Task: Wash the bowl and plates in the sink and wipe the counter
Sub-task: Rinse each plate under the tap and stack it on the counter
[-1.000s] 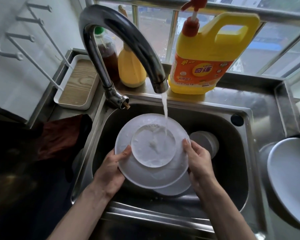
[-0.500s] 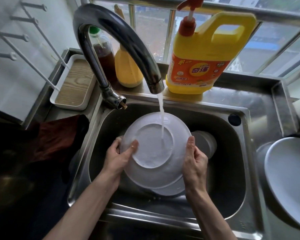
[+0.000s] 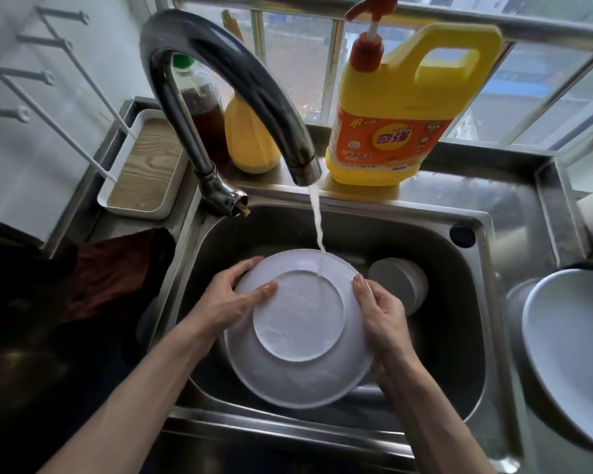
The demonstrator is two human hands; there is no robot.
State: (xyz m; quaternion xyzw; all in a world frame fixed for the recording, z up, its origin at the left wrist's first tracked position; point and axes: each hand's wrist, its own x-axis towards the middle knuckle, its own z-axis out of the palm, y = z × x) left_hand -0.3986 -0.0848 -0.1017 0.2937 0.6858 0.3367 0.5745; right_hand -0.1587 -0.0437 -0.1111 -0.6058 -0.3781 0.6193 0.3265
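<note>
Looking down from head height, we see a steel sink [image 3: 459, 319] set in a wet steel counter [image 3: 476, 193] below a barred window [image 3: 302, 56]. A curved tap [image 3: 226, 73] runs a thin stream of water [image 3: 317, 217]. On the ledge behind stand a yellow pump jug of dish soap [image 3: 391, 114], a smaller yellow bottle [image 3: 250, 138] and a dark bottle [image 3: 202, 107] with a green cap. A white tray [image 3: 144, 172] with a wooden floor and a dark red cloth [image 3: 117, 275] lie to the left. A second plate [image 3: 572, 354] sits on the right.

Over the sink, we see a white plate [image 3: 298, 323] with its underside and foot ring facing up at us. It is round, with no long axis. The stream lands at its far rim. The left hand [image 3: 226, 302] grips the left rim, fingers curled over the edge and thumb on the underside. The right hand [image 3: 384, 313] clasps the right rim. An upturned white bowl [image 3: 397, 285] rests in the sink just beyond.
</note>
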